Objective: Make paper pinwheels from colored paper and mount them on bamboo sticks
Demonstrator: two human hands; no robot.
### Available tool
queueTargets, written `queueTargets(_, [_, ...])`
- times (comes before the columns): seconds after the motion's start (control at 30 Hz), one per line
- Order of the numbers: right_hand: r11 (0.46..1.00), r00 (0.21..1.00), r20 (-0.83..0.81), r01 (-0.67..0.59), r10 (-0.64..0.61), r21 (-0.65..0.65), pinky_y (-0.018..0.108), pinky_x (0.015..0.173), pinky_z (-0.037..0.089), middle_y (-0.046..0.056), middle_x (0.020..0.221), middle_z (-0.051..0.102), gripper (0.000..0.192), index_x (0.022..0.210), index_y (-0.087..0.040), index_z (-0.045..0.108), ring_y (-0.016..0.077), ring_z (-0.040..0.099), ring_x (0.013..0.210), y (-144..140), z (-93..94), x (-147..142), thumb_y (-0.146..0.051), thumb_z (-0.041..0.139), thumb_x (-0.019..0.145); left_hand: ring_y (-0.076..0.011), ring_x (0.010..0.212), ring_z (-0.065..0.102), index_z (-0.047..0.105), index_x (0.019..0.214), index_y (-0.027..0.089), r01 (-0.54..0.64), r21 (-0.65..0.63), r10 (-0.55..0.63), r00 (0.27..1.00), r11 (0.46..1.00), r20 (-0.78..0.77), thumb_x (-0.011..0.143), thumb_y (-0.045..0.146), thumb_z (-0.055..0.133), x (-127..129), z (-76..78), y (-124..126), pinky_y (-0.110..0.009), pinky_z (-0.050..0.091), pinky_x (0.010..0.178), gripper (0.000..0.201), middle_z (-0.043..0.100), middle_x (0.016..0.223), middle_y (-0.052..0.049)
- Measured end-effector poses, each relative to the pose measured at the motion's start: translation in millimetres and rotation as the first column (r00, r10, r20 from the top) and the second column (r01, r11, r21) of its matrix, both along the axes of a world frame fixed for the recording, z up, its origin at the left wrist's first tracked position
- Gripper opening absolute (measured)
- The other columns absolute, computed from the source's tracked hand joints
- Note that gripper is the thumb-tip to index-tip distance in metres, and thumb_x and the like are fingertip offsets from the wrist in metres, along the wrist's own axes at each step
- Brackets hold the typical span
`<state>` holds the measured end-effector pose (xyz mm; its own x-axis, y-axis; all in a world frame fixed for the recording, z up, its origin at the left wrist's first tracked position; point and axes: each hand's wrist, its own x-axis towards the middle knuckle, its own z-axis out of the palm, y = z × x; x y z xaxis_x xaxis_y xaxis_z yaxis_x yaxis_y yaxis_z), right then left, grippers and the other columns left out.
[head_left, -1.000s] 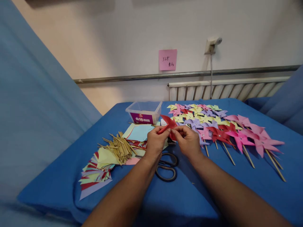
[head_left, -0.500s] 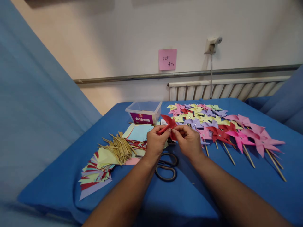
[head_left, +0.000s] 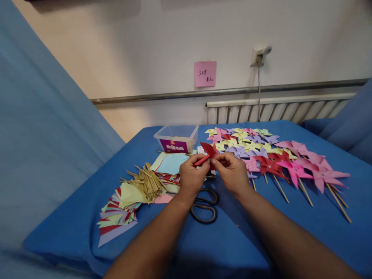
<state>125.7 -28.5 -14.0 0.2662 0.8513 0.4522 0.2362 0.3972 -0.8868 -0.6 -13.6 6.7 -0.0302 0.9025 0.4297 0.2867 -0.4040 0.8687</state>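
Note:
Both hands meet over the middle of the blue-covered table [head_left: 261, 240] and pinch a folded red paper pinwheel [head_left: 208, 150]. My left hand [head_left: 190, 176] grips its left side with thumb and fingers. My right hand [head_left: 232, 172] pinches its right side; part of the paper is hidden behind the fingers. Black scissors [head_left: 205, 207] lie on the cloth just below my wrists. A bundle of thin wooden sticks [head_left: 147, 182] and a fan of cut coloured paper pieces [head_left: 116, 217] lie to the left of my left hand.
Several finished pinwheels on sticks [head_left: 276, 159] cover the table's right half. A clear plastic box [head_left: 176, 138] stands at the back, with flat coloured sheets [head_left: 171, 162] in front of it. Blue cloth [head_left: 43, 128] rises at left, a radiator [head_left: 276, 110] and a pink wall note [head_left: 205, 73] behind.
Both hands have lifted slightly and drawn closer together on the red pinwheel. Less of the red paper shows now.

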Motion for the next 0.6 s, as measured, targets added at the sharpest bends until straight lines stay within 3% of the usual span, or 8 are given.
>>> queueTargets(0.33, [0.999,0.999,-0.007,0.038,-0.038,0.007,0.027,0.06,0.047,0.0,0.07,0.063,0.011,0.072,-0.021,0.065,0.0142,0.058,0.062,4.2,-2.0,-5.1,-0.029,0.063,0.079,-0.0129,0.068,0.06,0.071,0.078,0.017,-0.001,-0.011,0.001,1.0,1.0,-0.013,0.071,0.022,0.066,-1.0,-1.0,2.8,-0.022,0.044,0.065,0.011,0.068,0.072,0.002])
queueTargets(0.43, [0.998,0.999,-0.007,0.052,-0.052,0.036,0.027,0.065,0.047,0.002,0.079,0.063,0.01,0.071,-0.021,0.065,0.0161,0.06,0.074,5.5,-1.0,-5.1,-0.029,0.064,0.078,-0.0135,0.068,0.059,0.071,0.077,0.017,-0.004,-0.018,0.004,1.0,1.0,-0.002,0.07,0.024,0.067,-1.1,1.3,2.4,-0.023,0.044,0.066,0.011,0.068,0.072,0.001])
queueTargets(0.53, [1.0,0.994,-0.112,0.006,-0.004,0.018,0.028,0.07,0.049,0.004,0.09,0.065,0.012,0.069,-0.021,0.064,0.0183,0.061,0.087,7.2,0.3,-6.5,-0.031,0.067,0.074,-0.0136,0.067,0.058,0.071,0.077,0.017,-0.007,-0.031,0.008,1.0,0.999,0.025,0.068,0.024,0.067,-1.1,4.6,1.4,-0.023,0.044,0.065,0.011,0.068,0.071,0.001])
queueTargets(0.6, [0.996,0.968,-0.238,-0.088,0.077,-0.034,0.028,0.066,0.049,0.002,0.08,0.065,0.017,0.069,-0.02,0.061,0.0163,0.061,0.076,8.1,1.0,-8.4,-0.035,0.068,0.073,-0.0138,0.067,0.058,0.071,0.076,0.017,0.003,-0.048,0.0,0.999,0.999,0.047,0.067,0.023,0.067,-1.3,6.2,1.3,-0.023,0.044,0.065,0.011,0.068,0.07,0.001])
